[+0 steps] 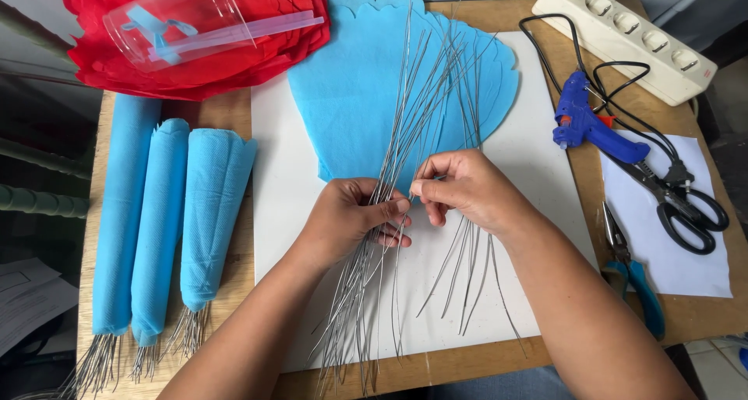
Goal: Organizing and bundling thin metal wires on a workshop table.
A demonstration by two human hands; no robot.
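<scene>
My left hand (354, 217) grips a bunch of several thin grey wires (421, 112) at its middle; the wires fan out upward over cut pieces of blue fabric (343, 96) and downward past the board's near edge. My right hand (467, 188) pinches one or a few wires between thumb and forefinger right beside the left hand's fingers. More wires lie loose under my right wrist (467, 279). Both hands rest over a white board (288, 205) on a wooden table.
Three rolled blue fabric cones (160, 229) with wire ends lie on the left. Red fabric with a clear plastic cup (183, 22) sits top left. On the right are a blue glue gun (588, 123), a power strip (631, 34), black scissors (686, 209) and blue-handled pliers (635, 279).
</scene>
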